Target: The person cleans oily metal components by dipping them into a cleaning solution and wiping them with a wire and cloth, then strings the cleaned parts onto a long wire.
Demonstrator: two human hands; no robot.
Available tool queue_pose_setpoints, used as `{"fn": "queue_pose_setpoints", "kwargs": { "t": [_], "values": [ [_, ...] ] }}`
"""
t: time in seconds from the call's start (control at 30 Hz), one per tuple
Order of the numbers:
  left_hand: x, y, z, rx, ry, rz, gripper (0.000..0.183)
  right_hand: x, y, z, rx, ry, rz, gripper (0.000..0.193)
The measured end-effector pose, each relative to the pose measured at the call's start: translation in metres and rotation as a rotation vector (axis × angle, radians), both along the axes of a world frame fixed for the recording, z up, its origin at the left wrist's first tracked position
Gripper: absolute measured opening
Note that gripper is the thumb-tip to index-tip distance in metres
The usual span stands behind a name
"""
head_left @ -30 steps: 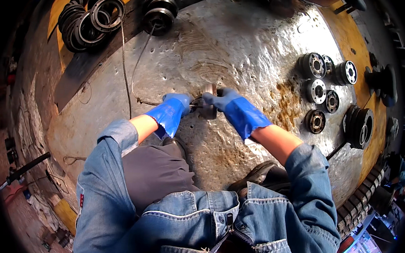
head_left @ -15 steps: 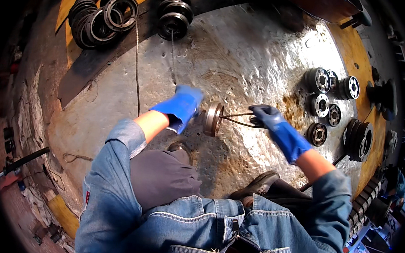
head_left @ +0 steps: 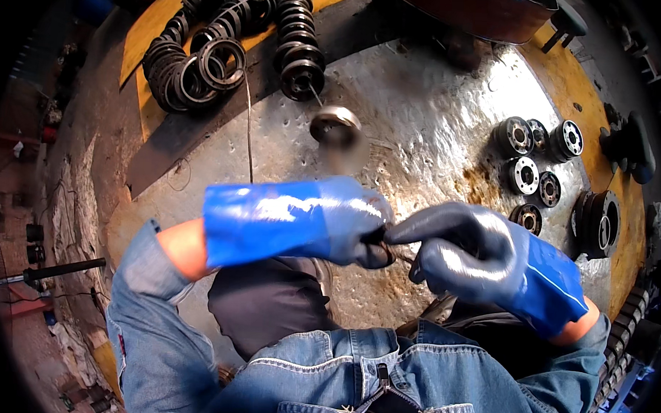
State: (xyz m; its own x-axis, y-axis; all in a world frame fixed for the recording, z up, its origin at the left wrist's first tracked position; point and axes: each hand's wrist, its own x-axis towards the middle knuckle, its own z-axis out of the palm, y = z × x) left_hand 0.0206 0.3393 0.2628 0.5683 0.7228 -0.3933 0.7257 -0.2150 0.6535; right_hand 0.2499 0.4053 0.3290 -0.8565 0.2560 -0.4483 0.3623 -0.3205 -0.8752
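My gloved left hand (head_left: 356,222) and my gloved right hand (head_left: 468,253) are raised close together in front of my jacket. Their fingers are curled and nearly meet. Between them shows a short dark piece of wire cable (head_left: 403,258); the hands hide most of it. Beyond my left hand is a round metal ring part (head_left: 335,125), tilted and blurred along its lower side. A thin stretch of cable (head_left: 317,96) runs from it to a row of similar dark ring parts (head_left: 302,76) at the back.
Another curved row of strung rings (head_left: 222,63) lies at the back left, a cable (head_left: 249,133) trailing from it. Several round flanged parts (head_left: 525,175) sit on the worn metal plate (head_left: 420,98) at right, near a larger dark cylinder (head_left: 598,223). A brown vessel (head_left: 471,14) stands behind.
The ring part has moved away from me toward the row at the back. Both hands have risen and come together; the loop of cable that stretched from the ring to my right hand no longer shows.
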Motion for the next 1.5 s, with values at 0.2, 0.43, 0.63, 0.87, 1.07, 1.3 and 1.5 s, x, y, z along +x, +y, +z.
{"fn": "queue_pose_setpoints", "kwargs": {
  "t": [0.2, 0.43, 0.63, 0.87, 1.07, 1.3, 1.5],
  "values": [
    [0.015, -0.015, 0.050, 0.198, 0.215, -0.051, 0.038, 0.029, 0.010, 0.001, 0.044, 0.328, 0.095, 0.035],
    [0.029, 0.019, 0.006, 0.021, 0.191, 0.332, 0.035, 0.042, 0.084, -0.064, 0.126, 0.267, -0.116, 0.044],
    [0.066, 0.079, -0.070, -0.470, 0.024, 0.566, 0.021, 0.277, 0.197, -0.255, 0.990, -0.828, -0.531, 0.068],
    [0.043, 0.067, -0.208, -0.487, -0.017, 0.593, 0.027, 0.293, 0.114, -0.336, 0.938, -1.320, -0.361, 0.077],
    [0.034, 0.050, -0.263, -0.490, 0.392, 0.405, 0.034, 0.286, 0.122, -0.369, 0.964, -1.469, -0.403, 0.067],
    [0.010, 0.054, -0.270, -0.447, 0.460, 0.344, 0.038, 0.302, 0.150, -0.388, 0.722, -1.203, -0.441, 0.052],
    [0.004, 0.047, -0.257, -0.536, 0.539, 0.344, 0.036, 0.164, 0.121, -0.340, -0.089, -0.731, -0.726, 0.035]
  ]
}}
